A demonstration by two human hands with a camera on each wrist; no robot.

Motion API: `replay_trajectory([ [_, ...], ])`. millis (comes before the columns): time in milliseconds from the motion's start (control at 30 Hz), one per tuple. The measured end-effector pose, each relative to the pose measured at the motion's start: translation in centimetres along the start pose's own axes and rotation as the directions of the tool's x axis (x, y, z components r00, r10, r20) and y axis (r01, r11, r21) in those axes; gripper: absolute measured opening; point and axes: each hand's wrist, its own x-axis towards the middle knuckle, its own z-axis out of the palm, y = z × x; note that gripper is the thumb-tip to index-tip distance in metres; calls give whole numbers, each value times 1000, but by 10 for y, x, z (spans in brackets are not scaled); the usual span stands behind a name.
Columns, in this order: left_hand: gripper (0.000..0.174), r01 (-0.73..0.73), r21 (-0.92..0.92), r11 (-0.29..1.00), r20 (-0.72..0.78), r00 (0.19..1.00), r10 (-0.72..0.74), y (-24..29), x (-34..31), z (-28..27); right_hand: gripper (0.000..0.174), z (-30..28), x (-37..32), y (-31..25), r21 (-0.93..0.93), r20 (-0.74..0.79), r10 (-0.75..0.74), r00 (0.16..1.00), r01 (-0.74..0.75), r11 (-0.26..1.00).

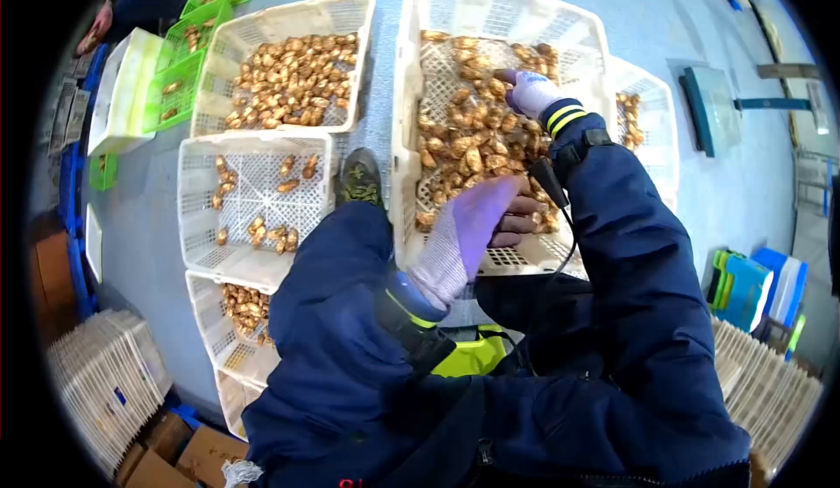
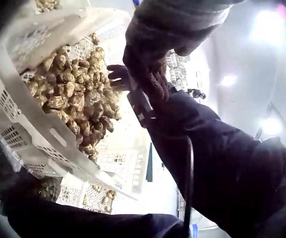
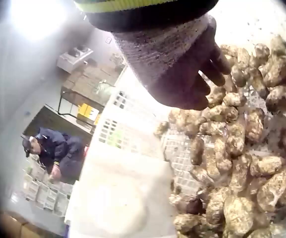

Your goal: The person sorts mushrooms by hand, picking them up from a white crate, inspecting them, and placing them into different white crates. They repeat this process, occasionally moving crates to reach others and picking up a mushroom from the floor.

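Note:
A large white crate (image 1: 404,138) holds many brown, knobbly tubers (image 1: 472,151); the pile (image 2: 78,94) also fills much of the left wrist view. My gloved right hand (image 1: 529,92) is over the crate's far right part, its loosely bent fingers at the tubers' edge in the right wrist view (image 3: 182,74); nothing shows in its grip. Nearer my body, my purple-gloved left hand (image 1: 479,225) hovers over the near end with fingers loosely bent and apart, beside a black device on my right wrist. Nothing is seen in this left hand (image 2: 153,54).
Left of my shoe (image 1: 361,177) stand white crates (image 1: 188,173) with more tubers, and green crates (image 1: 159,94) beyond. Another crate (image 1: 669,129) adjoins on the right. Stacked white trays (image 1: 105,383) stand lower left. Another person (image 3: 58,148) is in the background.

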Motion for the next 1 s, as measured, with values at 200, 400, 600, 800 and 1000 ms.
replay_trajectory([
  [200, 44, -21, -41, 999, -6, 1000, 21, -1, 2, -16, 62, 46, 30, -24, -320, -65, 179, 982, -191, 928],
  [400, 44, 4, 13, 1000, -43, 999, -3, 3, 0, -13, 42, 58, 34, -7, -270, -230, 111, 967, -173, 947],
  [600, 62, -159, 15, 987, -246, 956, 158, 0, 2, -19, 39, 63, 20, -1, -155, -185, 84, 979, -113, 981],
  [800, 75, -180, 50, 982, -355, 916, 186, 1, 0, -18, 29, 32, 0, 9, 257, -178, 65, 982, -17, 966],
  [1000, 83, -265, -17, 964, -336, 910, 245, 7, -1, -17, 38, -40, -89, -62, 763, 134, -599, 790, 303, 570],
])
